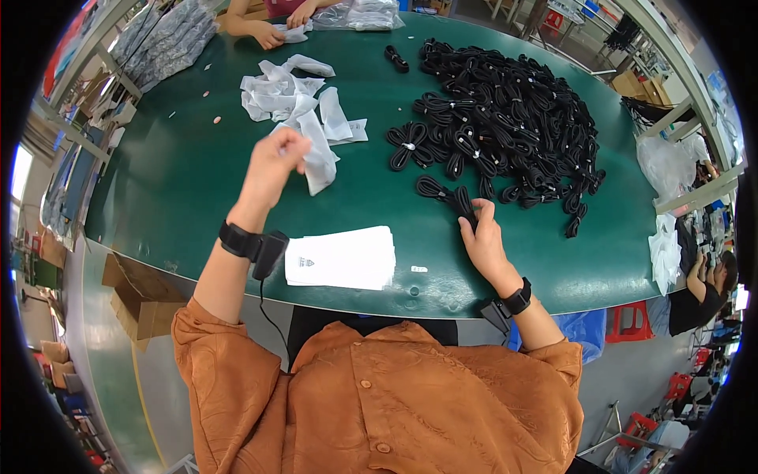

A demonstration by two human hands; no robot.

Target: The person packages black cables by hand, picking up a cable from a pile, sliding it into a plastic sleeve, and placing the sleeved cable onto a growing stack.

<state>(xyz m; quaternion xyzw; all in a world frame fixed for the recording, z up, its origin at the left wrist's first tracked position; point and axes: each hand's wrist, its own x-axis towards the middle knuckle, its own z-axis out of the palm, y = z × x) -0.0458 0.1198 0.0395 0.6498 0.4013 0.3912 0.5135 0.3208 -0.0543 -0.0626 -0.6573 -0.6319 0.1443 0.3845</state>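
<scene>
My right hand (483, 239) is closed around the near end of a coiled black cable (452, 196), which rests on the green table in front of a big heap of similar cables (505, 110). Further left, my left hand (276, 162) is raised with curled fingers, slightly blurred, at the left edge of a slim white packet (317, 158). Whether the fingers grip that packet is unclear. Just beyond it lies a loose pile of white packets (280, 91). Flat white printed bags (339, 259) are stacked close to me, between my forearms.
Across the table (189, 189), another person's hands (276, 30) handle a white packet beside plastic-wrapped bundles (371, 14). Grey bagged goods (170, 43) stand at the far left. A small white label (419, 269) lies near the front edge. An open carton (142, 300) sits below the left side.
</scene>
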